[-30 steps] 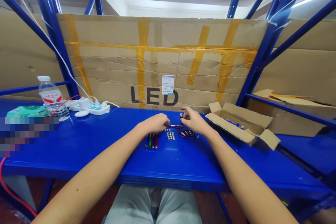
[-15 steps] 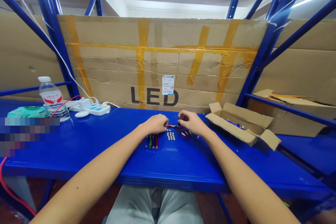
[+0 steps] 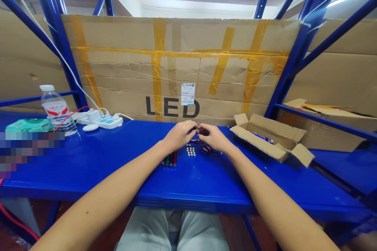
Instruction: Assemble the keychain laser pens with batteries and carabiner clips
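I have the right grip point(image 3: 214, 138) pinched shut around a small metallic piece point(image 3: 198, 130), with the left grip point(image 3: 179, 136) curled against its other side; I cannot tell whether the left has hold too. A red tube point(image 3: 194, 140) lies just under them. I judge the work partway: silver discs point(image 3: 191, 150) sit loose, 4 tubes point(image 3: 167, 160) lie in a row, and clips point(image 3: 207, 149) lie bunched near the right. Both forearms point(image 3: 118, 188) reach forward over the counter point(image 3: 203, 180), converging at the fingertips.
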Demonstrator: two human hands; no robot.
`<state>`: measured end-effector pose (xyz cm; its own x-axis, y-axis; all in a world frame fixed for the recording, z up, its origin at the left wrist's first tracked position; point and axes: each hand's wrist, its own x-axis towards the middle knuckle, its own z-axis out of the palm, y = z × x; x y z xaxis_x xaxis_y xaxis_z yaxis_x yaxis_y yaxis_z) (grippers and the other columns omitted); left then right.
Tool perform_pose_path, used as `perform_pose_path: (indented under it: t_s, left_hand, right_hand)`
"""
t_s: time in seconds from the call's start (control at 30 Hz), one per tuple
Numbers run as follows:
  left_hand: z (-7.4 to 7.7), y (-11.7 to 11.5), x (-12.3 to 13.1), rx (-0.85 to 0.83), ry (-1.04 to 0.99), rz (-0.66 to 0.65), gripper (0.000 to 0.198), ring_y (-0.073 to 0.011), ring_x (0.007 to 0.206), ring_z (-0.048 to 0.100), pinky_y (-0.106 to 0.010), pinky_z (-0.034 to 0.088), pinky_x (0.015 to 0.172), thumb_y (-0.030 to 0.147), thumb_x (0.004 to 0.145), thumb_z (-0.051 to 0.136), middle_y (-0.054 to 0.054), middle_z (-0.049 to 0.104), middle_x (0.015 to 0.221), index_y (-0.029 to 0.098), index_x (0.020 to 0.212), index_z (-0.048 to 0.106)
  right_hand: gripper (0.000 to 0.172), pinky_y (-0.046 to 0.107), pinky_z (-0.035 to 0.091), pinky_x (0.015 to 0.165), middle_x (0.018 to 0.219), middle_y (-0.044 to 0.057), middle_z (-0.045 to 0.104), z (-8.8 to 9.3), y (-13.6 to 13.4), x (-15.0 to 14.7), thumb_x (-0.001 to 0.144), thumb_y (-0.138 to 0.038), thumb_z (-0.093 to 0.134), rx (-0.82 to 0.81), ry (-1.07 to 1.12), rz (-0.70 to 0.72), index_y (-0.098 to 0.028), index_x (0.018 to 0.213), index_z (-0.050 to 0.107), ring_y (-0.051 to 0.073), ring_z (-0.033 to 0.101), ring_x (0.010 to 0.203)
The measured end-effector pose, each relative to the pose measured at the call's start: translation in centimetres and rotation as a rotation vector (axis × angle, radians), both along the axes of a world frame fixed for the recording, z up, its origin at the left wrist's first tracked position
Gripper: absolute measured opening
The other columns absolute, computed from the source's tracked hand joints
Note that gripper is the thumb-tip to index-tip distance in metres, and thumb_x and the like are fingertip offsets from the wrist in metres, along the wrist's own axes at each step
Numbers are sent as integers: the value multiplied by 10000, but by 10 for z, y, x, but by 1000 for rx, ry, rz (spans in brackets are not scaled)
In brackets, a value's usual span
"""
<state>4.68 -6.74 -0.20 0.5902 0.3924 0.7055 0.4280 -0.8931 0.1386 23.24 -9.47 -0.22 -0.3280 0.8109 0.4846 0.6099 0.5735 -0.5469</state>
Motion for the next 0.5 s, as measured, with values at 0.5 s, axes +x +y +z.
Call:
perform_pose_path:
  t_s: [0.5]
  left_hand:
    - [8, 3, -10, -27, 186, 183, 226, -190, 890, 630, -304, 477, 804, 156, 865, 467, -60, 689, 957, 184, 993, 651]
  right_hand:
    - [160, 301, 463, 791, 848, 21, 655, -3, 8, 4, 700, -145, 527, 16, 159, 29, -179, 833, 609, 162, 593, 820]
